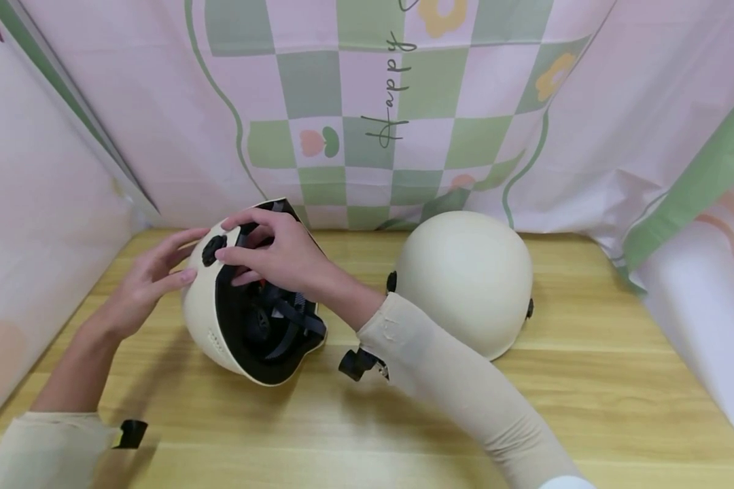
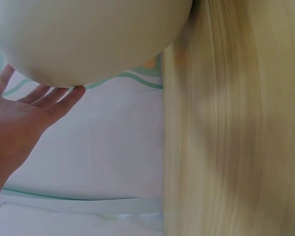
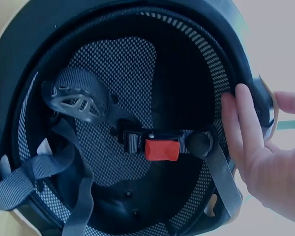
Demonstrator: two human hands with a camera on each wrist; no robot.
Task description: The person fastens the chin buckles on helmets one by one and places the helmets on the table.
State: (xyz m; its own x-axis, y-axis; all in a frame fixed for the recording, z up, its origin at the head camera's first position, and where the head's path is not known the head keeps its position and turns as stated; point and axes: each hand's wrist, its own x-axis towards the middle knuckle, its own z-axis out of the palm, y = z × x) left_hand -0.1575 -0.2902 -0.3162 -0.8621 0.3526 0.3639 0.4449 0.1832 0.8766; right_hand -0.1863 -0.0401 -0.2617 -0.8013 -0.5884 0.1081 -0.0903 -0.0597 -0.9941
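A cream helmet (image 1: 204, 319) is tilted on its side at the table's left, its black padded inside (image 3: 182, 59) facing right. My left hand (image 1: 143, 285) touches the outer shell with nearly straight fingers; in the left wrist view its fingertips rest against the smooth shell (image 2: 98, 44). With my right hand (image 1: 284, 251) I grip the helmet's rim, some fingers inside and the thumb outside by a black round fitting (image 1: 214, 250). Inside the helmet, the right wrist view shows grey straps (image 3: 54, 167) and a red buckle button (image 3: 162, 150).
A second cream helmet (image 1: 465, 278) sits dome up on the wooden table (image 1: 618, 380), near my right forearm. Behind the table hangs a checked, printed cloth (image 1: 367, 88), and pale cloth (image 1: 43, 170) closes off the left side.
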